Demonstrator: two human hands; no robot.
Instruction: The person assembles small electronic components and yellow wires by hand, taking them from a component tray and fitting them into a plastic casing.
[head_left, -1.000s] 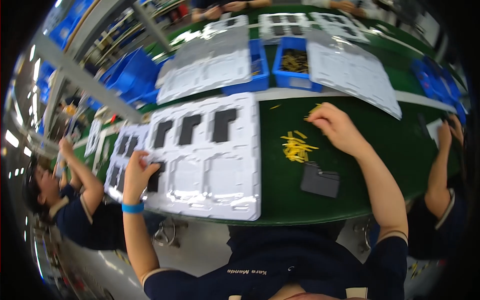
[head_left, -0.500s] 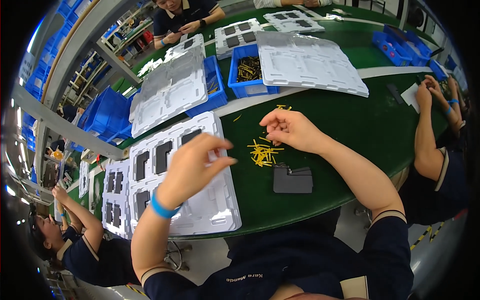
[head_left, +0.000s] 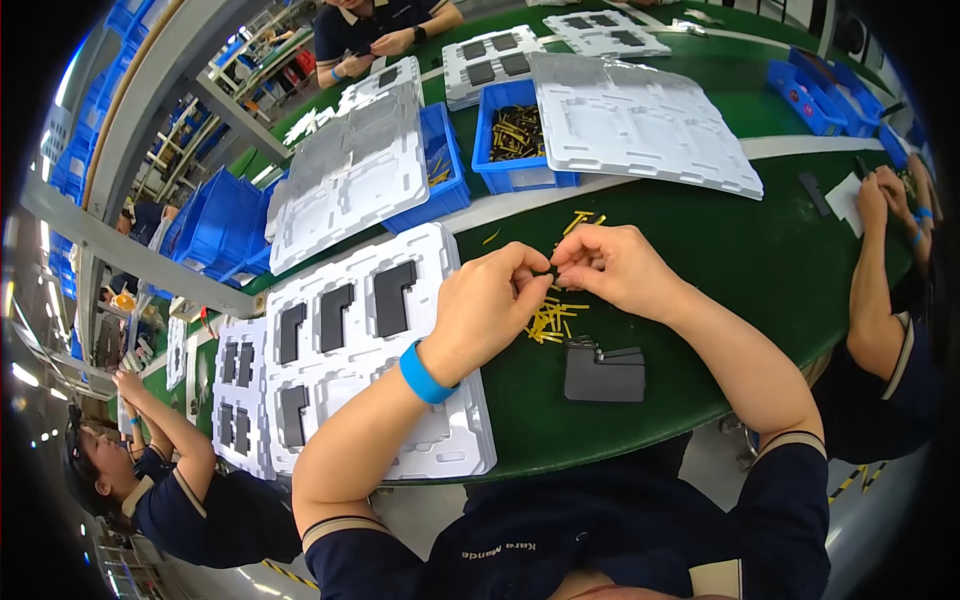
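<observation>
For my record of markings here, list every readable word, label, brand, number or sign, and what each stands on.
Camera wearer's dark shirt: one short line of pale lettering, upside down in view; I won't copy its words.
Black pieces, white tray, blue bin: no text that I can make out.

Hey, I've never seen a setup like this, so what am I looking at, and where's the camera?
There's no machine arm here: a person works with bare hands, the left hand and the right hand. A wide fisheye camera on their head looks down, so straight edges bend. On the green tabletop lie a white moulded plastic tray holding flat black L-shaped pieces, a loose pile of thin yellow strips, and overlapping dark grey notched plates. The fingertips nearly meet; anything pinched there is too hidden to tell.
</observation>
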